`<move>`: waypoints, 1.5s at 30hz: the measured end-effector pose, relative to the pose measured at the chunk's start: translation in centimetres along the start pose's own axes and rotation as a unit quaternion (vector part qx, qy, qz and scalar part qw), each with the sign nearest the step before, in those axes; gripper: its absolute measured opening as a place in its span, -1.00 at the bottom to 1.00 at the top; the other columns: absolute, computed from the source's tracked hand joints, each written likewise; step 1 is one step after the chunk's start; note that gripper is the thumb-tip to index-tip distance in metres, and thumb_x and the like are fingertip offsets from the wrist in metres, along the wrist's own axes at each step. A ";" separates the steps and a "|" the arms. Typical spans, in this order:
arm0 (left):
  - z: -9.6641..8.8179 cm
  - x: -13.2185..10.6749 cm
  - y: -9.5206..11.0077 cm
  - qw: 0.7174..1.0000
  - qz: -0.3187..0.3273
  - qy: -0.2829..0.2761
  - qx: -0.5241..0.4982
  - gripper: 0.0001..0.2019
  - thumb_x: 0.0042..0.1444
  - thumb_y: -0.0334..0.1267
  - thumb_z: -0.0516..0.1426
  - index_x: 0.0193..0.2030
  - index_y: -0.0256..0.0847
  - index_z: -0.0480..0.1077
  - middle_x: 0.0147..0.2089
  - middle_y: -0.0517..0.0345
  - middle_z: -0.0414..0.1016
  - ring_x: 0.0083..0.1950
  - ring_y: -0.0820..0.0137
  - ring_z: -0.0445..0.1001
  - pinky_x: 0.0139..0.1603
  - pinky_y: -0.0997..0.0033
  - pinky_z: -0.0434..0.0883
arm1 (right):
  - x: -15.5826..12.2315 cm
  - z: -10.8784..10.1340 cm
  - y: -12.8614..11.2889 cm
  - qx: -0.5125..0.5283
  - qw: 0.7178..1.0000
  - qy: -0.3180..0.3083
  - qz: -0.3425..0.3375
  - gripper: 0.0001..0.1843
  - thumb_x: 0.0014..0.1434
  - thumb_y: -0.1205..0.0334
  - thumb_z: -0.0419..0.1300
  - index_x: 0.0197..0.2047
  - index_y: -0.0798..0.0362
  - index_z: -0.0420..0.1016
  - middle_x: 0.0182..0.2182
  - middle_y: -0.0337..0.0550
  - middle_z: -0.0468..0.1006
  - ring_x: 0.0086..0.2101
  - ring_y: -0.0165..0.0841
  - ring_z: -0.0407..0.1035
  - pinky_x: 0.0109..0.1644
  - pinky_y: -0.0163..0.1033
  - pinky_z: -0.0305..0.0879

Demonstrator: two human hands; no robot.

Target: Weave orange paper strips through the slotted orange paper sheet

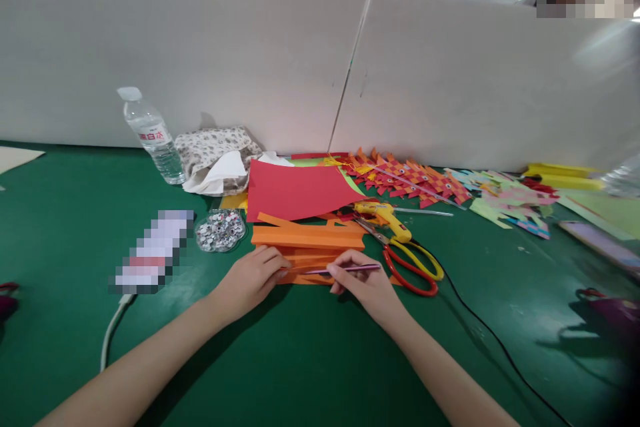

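A stack of orange paper strips (310, 240) lies on the green table (310, 360), just beyond both hands. My left hand (250, 279) rests on the stack's near edge, fingers curled and pressing the paper down. My right hand (363, 280) is closed around a thin pink pencil (345, 269), which lies almost flat with its tip pointing left along the near strip. A red paper sheet (295, 190) lies behind the orange stack.
Red and yellow scissors (407, 260) and a yellow glue gun (387, 215) lie right of the strips, with a black cord (480, 323). A dish of googly eyes (220, 230), water bottle (153, 137), cloth pouch (215, 150) and woven paper fish (410, 180) sit before the white partition (200, 53).
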State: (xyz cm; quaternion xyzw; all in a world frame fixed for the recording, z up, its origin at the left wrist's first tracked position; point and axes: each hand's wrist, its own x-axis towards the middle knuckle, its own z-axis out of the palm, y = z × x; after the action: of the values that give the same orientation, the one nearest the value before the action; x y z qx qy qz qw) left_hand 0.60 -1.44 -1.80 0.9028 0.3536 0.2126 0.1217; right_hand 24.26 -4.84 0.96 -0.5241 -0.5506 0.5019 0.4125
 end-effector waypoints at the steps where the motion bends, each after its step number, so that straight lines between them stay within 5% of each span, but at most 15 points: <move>1: 0.0 0.0 0.0 1.000 0.000 -0.001 0.000 -0.83 0.29 -0.36 -0.05 -0.13 -0.20 0.35 -0.19 0.08 0.42 -0.18 0.31 0.36 -0.19 0.33 0.36 | 0.1 0.4 0.1 -0.002 1.000 -0.003 0.002 -0.73 0.06 0.05 0.29 -0.41 0.08 0.40 -0.63 -0.26 0.51 -0.58 -0.44 0.40 -0.47 -0.36 0.30; 10: 0.0 -0.1 -0.1 1.000 0.002 -0.003 -0.001 -0.83 0.29 -0.36 -0.05 -0.11 -0.20 0.36 -0.17 0.07 0.42 -0.16 0.30 0.36 -0.18 0.30 0.37 | 0.5 0.2 1.1 0.020 1.000 0.004 0.017 -0.71 0.05 0.02 0.29 -0.41 0.07 0.39 -0.63 -0.25 0.51 -0.60 -0.44 0.39 -0.48 -0.34 0.32; 21: 0.0 0.0 0.0 1.000 0.005 0.003 -0.009 -0.81 0.30 -0.34 -0.06 -0.11 -0.20 0.37 -0.18 0.06 0.44 -0.16 0.31 0.38 -0.16 0.29 0.38 | -1.6 -7.9 1.9 -0.007 0.995 0.104 0.008 -0.70 -0.02 0.02 0.35 -0.46 0.08 0.44 -0.63 -0.19 0.53 -0.60 -0.41 0.38 -0.48 -0.32 0.33; 25: 0.1 0.0 0.0 1.000 0.001 0.011 -0.002 -0.83 0.29 -0.34 -0.04 -0.14 -0.20 0.37 -0.19 0.08 0.45 -0.17 0.31 0.40 -0.18 0.30 0.40 | -2.2 -9.3 1.3 -0.016 0.991 0.135 0.010 -0.70 -0.05 0.01 0.36 -0.48 0.07 0.46 -0.61 -0.17 0.54 -0.58 -0.38 0.40 -0.50 -0.30 0.34; 29: 0.5 0.0 -0.1 0.999 -0.011 0.037 0.014 -0.83 0.29 -0.32 -0.03 -0.15 -0.20 0.37 -0.19 0.08 0.46 -0.17 0.31 0.42 -0.17 0.29 0.41 | -1.9 -8.1 0.8 -0.004 0.990 0.137 -0.012 -0.72 -0.03 0.02 0.35 -0.46 0.06 0.46 -0.61 -0.18 0.55 -0.58 -0.40 0.41 -0.45 -0.31 0.35; 36: 1.2 0.1 -0.4 0.998 -0.022 0.056 -0.015 -0.85 0.28 -0.29 0.01 -0.15 -0.21 0.39 -0.21 0.08 0.47 -0.18 0.32 0.45 -0.20 0.32 0.43 | 0.6 -2.7 -0.8 -0.045 0.999 0.022 -0.016 -0.71 0.02 0.01 0.29 -0.44 0.07 0.41 -0.63 -0.24 0.51 -0.58 -0.41 0.40 -0.46 -0.31 0.31; 45: 0.3 0.3 -0.9 0.997 0.009 0.017 -0.073 -0.85 0.24 -0.32 0.06 -0.10 -0.20 0.41 -0.21 0.07 0.45 -0.21 0.37 0.44 -0.23 0.40 0.42 | 2.6 1.1 -0.3 -0.016 0.999 -0.038 -0.009 -0.76 0.03 0.07 0.27 -0.45 0.05 0.37 -0.65 -0.31 0.47 -0.61 -0.44 0.41 -0.49 -0.34 0.32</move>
State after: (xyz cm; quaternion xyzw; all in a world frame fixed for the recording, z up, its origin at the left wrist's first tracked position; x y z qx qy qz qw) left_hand 0.45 -0.58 -2.31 0.8911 0.3307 0.2540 0.1791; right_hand 22.80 -2.39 0.87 -0.5061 -0.5783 0.5092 0.3875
